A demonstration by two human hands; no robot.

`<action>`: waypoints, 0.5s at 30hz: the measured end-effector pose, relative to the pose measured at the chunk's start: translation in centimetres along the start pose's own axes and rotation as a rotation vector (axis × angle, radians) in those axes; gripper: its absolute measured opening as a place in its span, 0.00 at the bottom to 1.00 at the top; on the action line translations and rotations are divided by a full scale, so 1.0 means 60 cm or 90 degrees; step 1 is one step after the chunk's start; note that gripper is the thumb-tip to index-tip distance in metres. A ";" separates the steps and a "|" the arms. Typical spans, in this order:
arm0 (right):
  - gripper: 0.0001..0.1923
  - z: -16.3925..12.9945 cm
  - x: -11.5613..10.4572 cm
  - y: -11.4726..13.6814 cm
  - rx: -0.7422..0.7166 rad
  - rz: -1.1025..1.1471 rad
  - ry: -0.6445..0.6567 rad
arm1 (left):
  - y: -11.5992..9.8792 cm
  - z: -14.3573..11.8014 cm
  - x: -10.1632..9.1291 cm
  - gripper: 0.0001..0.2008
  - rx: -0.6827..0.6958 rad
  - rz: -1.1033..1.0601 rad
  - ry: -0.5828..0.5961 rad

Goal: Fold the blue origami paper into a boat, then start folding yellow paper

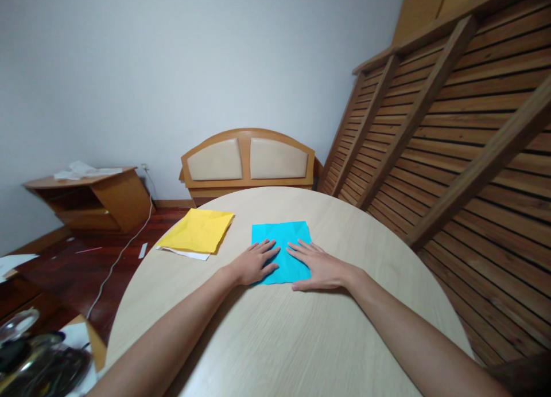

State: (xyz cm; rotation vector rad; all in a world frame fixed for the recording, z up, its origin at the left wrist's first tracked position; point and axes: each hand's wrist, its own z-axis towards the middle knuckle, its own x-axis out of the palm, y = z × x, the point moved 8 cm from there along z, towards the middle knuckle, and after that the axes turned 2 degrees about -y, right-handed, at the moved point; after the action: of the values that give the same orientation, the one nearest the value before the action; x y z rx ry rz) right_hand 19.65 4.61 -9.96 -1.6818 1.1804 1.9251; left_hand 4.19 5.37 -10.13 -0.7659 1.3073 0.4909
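Observation:
A square sheet of bright blue paper (pixel 282 239) lies flat on the round pale wooden table (pixel 275 328). My left hand (pixel 253 263) rests palm down on the sheet's near left part, fingers spread. My right hand (pixel 316 265) lies flat on its near right part, fingers apart and pointing toward the left hand. Both hands press on the paper and neither one grips it.
A yellow sheet (pixel 198 230) lies over white paper (pixel 189 253) at the table's left. Behind stand a wooden headboard (pixel 247 159), a low wooden cabinet (pixel 92 199) and slatted bed frames (pixel 451 144) leaning at right. A white cable (pixel 123 253) crosses the dark floor.

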 end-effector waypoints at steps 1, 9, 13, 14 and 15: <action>0.56 0.000 0.000 -0.001 0.003 -0.002 0.002 | -0.001 0.001 -0.001 0.31 0.002 0.003 0.000; 0.56 -0.002 -0.006 -0.003 0.020 0.013 -0.005 | -0.014 -0.009 -0.017 0.37 0.035 -0.034 0.029; 0.55 -0.002 -0.006 -0.003 0.021 0.017 0.001 | -0.017 -0.015 -0.021 0.47 0.040 -0.056 0.058; 0.55 -0.002 -0.007 -0.002 0.020 0.018 0.002 | -0.017 -0.015 -0.022 0.48 0.038 -0.056 0.060; 0.55 -0.002 -0.007 -0.001 0.019 0.018 0.002 | -0.017 -0.015 -0.023 0.47 0.039 -0.054 0.060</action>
State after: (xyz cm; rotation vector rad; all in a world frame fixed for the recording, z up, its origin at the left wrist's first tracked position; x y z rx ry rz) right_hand 19.89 4.71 -9.57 -1.6623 1.2342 1.9115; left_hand 4.02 4.12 -8.64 -0.7986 1.3655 0.3484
